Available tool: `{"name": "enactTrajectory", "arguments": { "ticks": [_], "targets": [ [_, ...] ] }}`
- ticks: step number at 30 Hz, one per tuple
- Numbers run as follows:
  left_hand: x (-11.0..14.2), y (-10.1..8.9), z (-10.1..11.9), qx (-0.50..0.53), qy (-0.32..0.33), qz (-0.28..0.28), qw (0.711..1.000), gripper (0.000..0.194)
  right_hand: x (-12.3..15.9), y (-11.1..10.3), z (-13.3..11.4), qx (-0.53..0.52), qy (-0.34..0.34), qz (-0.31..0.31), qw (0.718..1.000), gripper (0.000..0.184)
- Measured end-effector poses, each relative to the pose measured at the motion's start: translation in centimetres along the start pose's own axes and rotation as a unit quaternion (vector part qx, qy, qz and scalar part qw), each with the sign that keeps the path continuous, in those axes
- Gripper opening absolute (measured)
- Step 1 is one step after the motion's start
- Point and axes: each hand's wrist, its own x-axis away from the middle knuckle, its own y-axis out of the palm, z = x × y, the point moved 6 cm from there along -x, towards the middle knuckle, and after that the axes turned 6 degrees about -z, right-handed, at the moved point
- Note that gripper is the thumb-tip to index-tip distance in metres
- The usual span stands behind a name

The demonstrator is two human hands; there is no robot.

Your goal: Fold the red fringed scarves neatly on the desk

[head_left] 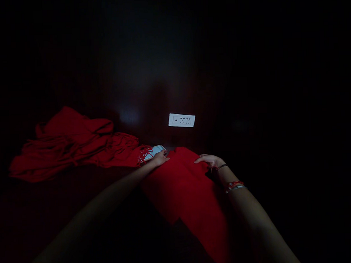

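Observation:
A red cloth (189, 192) stretches between my hands and runs down toward my body, its far edge near the wall. My left hand (160, 158) grips its left edge, with the thumb on top and the other fingers mostly hidden. At the right edge, my right hand (210, 160) pinches the cloth, thumb above and fingers underneath. Bracelets circle my right wrist and forearm. Just beyond my left hand lies a pale, flat, rounded object (155, 150), partly covered by red fringe; its kind I cannot make out.
A heap of crumpled red fringed cloth (75, 142) lies to the left. A white socket panel (182, 120) is set in the dark wall ahead. Deep shadow hides most of the surroundings.

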Motion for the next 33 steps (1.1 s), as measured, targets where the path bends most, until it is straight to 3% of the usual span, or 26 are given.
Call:
{"name": "enactTrajectory", "arguments": {
  "ticks": [4, 8, 11, 13, 14, 16, 18, 21, 25, 29, 33],
  "targets": [
    [0.3, -0.4, -0.3, -0.025, -0.008, -0.006, 1.000, 0.042, 0.2, -0.3, -0.2, 0.160, 0.018, 0.057, 0.985, 0.029],
    [1.4, -1.0, 0.9, -0.059, 0.012, 0.023, 0.998, 0.038, 0.8, 0.4, -1.2, 0.231, 0.000, 0.162, 0.960, 0.058],
    [3.1, -0.3, 1.9, -0.083, 0.069, 0.018, 0.994, 0.041, 1.6, 2.3, -2.6, 0.367, -0.071, 0.242, 0.895, 0.056],
    [4.1, 1.1, 2.0, -0.119, 0.096, -0.048, 0.987, 0.053, 1.3, 4.4, -2.6, 0.464, -0.102, 0.217, 0.853, 0.049],
    [4.6, 1.8, 1.8, -0.141, 0.097, -0.088, 0.981, 0.059, 0.9, 5.2, -2.1, 0.489, -0.097, 0.189, 0.846, 0.050],
    [5.0, 2.7, 1.2, -0.177, 0.075, -0.143, 0.971, 0.062, 0.1, 5.9, -0.8, 0.484, -0.060, 0.143, 0.861, 0.057],
    [5.1, 2.5, 0.9, -0.194, 0.046, -0.145, 0.969, 0.056, -0.3, 5.8, -0.1, 0.463, -0.030, 0.137, 0.875, 0.063],
    [5.8, 1.3, 1.9, -0.221, 0.061, -0.088, 0.969, 0.048, 0.2, 5.4, 0.0, 0.441, -0.021, 0.148, 0.885, 0.068],
    [9.7, 0.8, 3.7, -0.237, 0.114, 0.027, 0.964, 0.050, 3.1, 6.2, 0.3, 0.419, -0.051, 0.169, 0.891, 0.074],
    [12.0, 3.4, 4.0, -0.214, 0.135, -0.031, 0.967, 0.062, 5.3, 7.3, 2.8, 0.409, -0.014, 0.147, 0.900, 0.075],
    [9.2, 4.7, 5.3, -0.194, 0.186, -0.093, 0.959, 0.055, 6.2, 5.5, 4.8, 0.392, 0.071, 0.186, 0.898, 0.076]
  ]
}}
